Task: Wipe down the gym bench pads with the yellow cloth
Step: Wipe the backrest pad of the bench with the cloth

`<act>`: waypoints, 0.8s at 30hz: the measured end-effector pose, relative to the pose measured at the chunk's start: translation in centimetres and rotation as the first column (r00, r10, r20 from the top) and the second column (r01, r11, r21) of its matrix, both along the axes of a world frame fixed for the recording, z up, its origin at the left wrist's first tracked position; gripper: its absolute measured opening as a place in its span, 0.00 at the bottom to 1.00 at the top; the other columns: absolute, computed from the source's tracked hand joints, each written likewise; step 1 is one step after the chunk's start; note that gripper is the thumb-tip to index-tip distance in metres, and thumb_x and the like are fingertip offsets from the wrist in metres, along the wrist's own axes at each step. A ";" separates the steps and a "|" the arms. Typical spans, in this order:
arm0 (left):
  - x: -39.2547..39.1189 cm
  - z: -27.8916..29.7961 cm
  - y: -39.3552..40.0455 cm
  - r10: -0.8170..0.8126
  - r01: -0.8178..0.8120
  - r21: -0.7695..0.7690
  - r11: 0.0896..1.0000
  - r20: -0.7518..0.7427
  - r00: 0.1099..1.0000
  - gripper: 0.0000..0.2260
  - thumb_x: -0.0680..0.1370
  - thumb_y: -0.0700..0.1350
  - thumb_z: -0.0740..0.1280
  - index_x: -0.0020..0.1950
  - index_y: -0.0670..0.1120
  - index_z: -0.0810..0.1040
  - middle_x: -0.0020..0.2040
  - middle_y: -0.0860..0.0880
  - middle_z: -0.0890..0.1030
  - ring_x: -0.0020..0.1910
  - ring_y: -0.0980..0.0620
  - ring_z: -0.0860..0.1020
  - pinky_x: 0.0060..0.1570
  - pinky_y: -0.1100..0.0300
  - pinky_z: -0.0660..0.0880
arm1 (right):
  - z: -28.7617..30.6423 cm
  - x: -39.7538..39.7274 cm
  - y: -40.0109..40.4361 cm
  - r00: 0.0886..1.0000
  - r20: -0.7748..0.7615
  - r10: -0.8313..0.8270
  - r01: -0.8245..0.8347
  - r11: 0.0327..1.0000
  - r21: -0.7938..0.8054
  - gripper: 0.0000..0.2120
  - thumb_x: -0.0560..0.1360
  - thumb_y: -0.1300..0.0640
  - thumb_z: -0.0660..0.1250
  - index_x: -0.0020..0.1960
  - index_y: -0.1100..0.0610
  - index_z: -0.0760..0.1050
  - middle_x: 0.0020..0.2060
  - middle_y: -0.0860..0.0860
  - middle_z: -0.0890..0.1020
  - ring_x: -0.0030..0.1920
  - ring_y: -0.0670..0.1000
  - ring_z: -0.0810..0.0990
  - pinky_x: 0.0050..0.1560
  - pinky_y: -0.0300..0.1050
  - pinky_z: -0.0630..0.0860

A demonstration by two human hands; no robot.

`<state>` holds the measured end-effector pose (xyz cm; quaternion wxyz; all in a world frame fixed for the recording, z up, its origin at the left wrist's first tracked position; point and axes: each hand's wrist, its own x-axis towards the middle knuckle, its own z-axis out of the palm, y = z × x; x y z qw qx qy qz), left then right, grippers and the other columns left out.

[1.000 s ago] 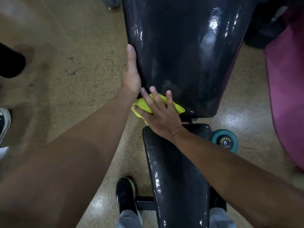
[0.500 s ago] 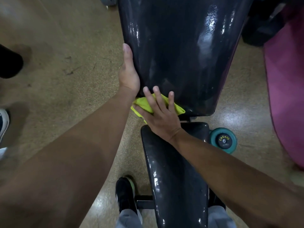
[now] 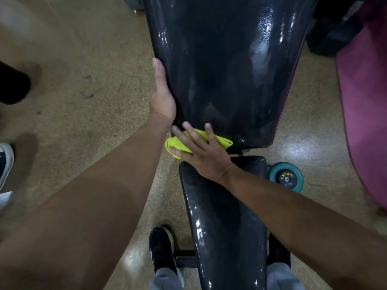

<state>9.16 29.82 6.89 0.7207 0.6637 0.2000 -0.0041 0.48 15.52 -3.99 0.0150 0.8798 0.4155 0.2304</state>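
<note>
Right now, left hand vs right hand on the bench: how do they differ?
The left hand lies bare along the back pad's side edge, fingers together; the right hand lies flat, fingers spread, pressing the yellow cloth at that pad's lower end. Left points up the pad, right angles across. Both touch the same pad.

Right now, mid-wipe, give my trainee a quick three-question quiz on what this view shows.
1. True or false: the right hand presses the yellow cloth against the lower edge of the large back pad.
2. Where is the left hand? A) flat on the seat pad B) against the back pad's left edge C) on the floor
3. Name the round teal object on the floor to the right of the seat pad.

Key: 1 true; 2 B; 3 a teal weight plate marked ENSAYO.
</note>
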 end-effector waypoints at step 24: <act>-0.3 0.8 -0.5 0.043 -0.045 0.050 0.998 0.038 0.998 0.35 0.68 0.79 0.54 0.63 0.62 0.81 0.67 0.57 0.83 0.69 0.56 0.78 0.78 0.49 0.68 | -1.3 -1.5 -11.1 0.882 -0.279 -0.380 0.463 0.808 0.364 0.27 0.85 0.49 0.65 0.80 0.41 0.59 0.79 0.66 0.52 0.80 0.73 0.51 0.70 0.79 0.65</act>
